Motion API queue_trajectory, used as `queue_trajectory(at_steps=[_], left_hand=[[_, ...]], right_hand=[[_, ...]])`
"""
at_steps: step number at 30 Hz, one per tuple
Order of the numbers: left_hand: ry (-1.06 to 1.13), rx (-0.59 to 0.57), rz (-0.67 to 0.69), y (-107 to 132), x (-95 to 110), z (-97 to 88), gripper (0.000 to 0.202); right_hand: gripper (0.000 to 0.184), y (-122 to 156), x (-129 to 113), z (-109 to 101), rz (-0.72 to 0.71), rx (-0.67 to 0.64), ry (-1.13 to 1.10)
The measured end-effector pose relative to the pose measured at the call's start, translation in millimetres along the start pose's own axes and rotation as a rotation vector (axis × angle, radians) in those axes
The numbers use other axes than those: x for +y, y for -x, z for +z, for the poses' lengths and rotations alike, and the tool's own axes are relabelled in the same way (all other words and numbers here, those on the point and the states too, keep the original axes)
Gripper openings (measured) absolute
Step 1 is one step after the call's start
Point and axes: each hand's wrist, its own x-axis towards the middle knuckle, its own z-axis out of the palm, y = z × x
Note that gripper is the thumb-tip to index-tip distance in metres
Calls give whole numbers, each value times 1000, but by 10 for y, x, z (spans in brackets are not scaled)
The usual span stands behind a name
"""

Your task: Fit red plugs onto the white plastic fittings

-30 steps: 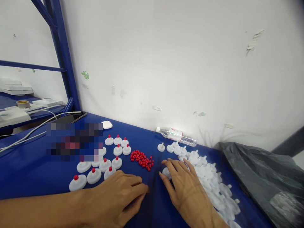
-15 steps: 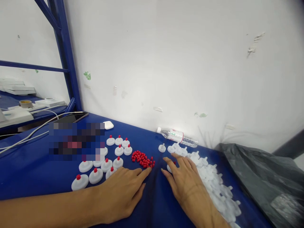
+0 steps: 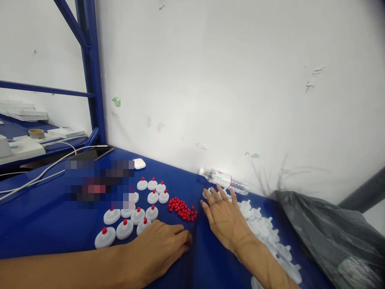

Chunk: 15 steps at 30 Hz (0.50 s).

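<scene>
My left hand (image 3: 164, 249) rests low over the blue table, its fingers curled in. What they hold, if anything, is hidden. Just beyond them lies a heap of small red caps (image 3: 182, 209). Left of that heap stand several white discs with red-capped nozzles (image 3: 124, 230), one partly behind my left hand. My right hand (image 3: 225, 218) reaches forward, fingers spread, above the near end of the loose white discs without caps (image 3: 261, 224). Some discs show between its fingers; contact with them cannot be made out. The palm hides whatever lies below it.
A clear plastic bottle (image 3: 224, 180) lies along the white wall, just beyond my right hand. Dark grey plastic sheeting (image 3: 327, 228) covers the right side. At the left are a phone (image 3: 93, 153), white cables (image 3: 57, 158), a white case (image 3: 139, 163) and a blue frame post (image 3: 98, 80).
My right hand has moved forward and spread over the white discs; the red-capped disc beside it is no longer visible. My left hand has drawn back from the red caps, its index finger curling in.
</scene>
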Motion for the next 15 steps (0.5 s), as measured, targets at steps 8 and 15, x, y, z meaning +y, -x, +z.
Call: queue_trajectory(at_steps=[8,15], left_hand=[[75,136,27,36,27,-58,24],[112,278,179,67,24,-105,3]], right_hand=[[43,27,-8,18,-71,-20,-40],[41,17,25,67,-101,-4,-67]])
